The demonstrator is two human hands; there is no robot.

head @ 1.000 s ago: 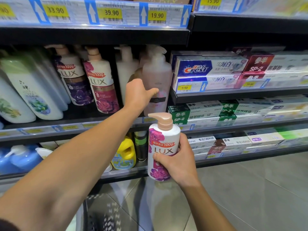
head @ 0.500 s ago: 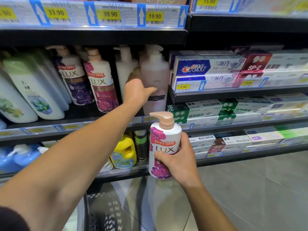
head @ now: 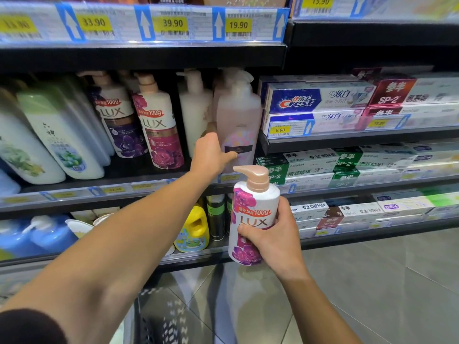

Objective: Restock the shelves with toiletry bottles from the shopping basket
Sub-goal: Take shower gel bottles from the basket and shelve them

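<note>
Right grip (head: 272, 240) clasps a glossy white pump bottle (head: 252, 220); left grip (head: 211, 155) touches a frosted pink bottle (head: 238, 115), fingers hidden.

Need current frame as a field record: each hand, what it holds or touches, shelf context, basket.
left hand: reaches onto the middle shelf, thumb against the pale pink pump bottle; fingers hidden behind it
right hand: grips the LUX bottle, upright, off the shelf
shelf row: two LUX bottles upright, left of the left hand; gap between them and the pink bottle
right of pink bottle: Crest toothpaste boxes
basket: dark mesh at bottom edge, contents not visible
</note>
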